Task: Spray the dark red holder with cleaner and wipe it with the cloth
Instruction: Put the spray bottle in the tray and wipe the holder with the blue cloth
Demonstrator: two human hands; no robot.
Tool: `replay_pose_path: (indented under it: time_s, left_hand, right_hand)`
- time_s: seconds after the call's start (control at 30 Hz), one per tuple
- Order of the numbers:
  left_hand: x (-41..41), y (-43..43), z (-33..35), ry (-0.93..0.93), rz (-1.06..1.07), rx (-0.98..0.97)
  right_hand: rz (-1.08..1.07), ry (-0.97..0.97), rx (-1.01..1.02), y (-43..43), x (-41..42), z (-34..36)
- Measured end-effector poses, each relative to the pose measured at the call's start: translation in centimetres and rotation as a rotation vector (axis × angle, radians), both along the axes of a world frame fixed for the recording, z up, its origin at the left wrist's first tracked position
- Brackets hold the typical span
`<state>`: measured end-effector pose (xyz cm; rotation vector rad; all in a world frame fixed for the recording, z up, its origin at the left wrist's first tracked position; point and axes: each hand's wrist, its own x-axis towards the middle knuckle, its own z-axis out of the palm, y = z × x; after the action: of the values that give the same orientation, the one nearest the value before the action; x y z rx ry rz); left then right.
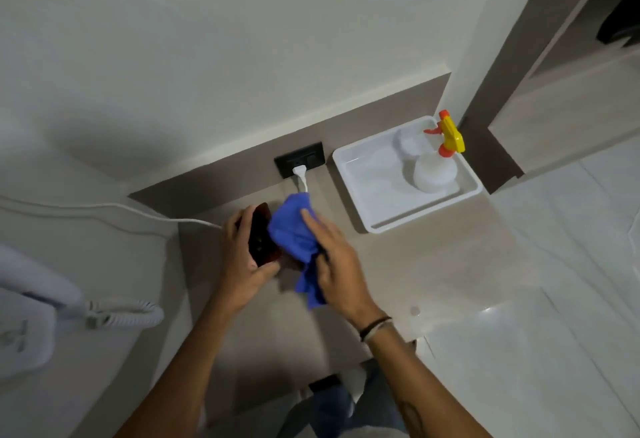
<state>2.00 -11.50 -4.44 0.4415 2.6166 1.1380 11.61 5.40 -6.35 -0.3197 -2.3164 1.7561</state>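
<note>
Spraying looks done since the white spray bottle with the yellow trigger (434,164) is sitting right of the glossy dark red holder (262,235), which the left hand (244,257) is gripping while the right hand (332,254) is pressing the crumpled blue cloth (294,233) on it, wiping underway.

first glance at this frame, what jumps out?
The bright blue cloth at centre, pressed by the right hand against the dark red holder, which the left hand grips above the beige counter. Next, the spray bottle with its yellow and orange head, standing in the white tray against the wall to the right. Behind the cloth, a white plug sits in a black wall socket.
</note>
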Motion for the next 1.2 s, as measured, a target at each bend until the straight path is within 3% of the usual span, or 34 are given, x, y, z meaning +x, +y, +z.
replay_pose_path:
  time_s: [0.13,0.23,0.3,0.43,0.5,0.6,0.77,0.93,1.1,1.2]
  left_hand:
    - [-0.2,0.0,-0.1,-0.001,0.021,-0.007]
    - [0.0,0.2,-0.3,0.054,0.014,-0.055]
    - [0.0,0.6,-0.5,0.06,0.003,-0.052]
    - [-0.4,0.1,-1.2,0.062,-0.011,-0.07]
    - [-0.5,-0.5,-1.5,0.075,-0.004,-0.063]
    - [-0.3,-0.5,-1.3,0.073,-0.001,-0.038]
    - [0.0,-0.2,-1.3,0.073,-0.015,0.016]
    - [0.3,-0.1,-0.8,0.036,0.049,0.104]
    - [-0.1,0.7,-1.7,0.047,0.027,0.05]
    - [0.0,0.3,-1.8,0.038,0.054,0.058]
  right_hand:
    - [0.162,-0.058,0.037,-3.1,-1.9,-3.4]
    - [0.11,-0.276,0.149,0.4,-1.4,-6.6]
    - [0.052,-0.352,0.099,0.9,-1.6,-6.5]
    - [0.167,-0.04,-0.022,-3.9,-1.4,-4.0]
    - [0.165,-0.071,-0.038,-3.4,-1.3,-4.4]
    - [0.065,-0.294,0.059,-1.0,-1.5,-5.6]
    - [0.179,-0.019,-0.095,-3.8,-2.2,-3.8]
    - [0.08,-0.222,0.069,0.0,-2.3,-6.1]
    - [0.103,0.024,-0.094,-3.1,-3.0,-3.3]
    - [0.143,-0.024,-0.096,-2.2,-2.3,-4.4]
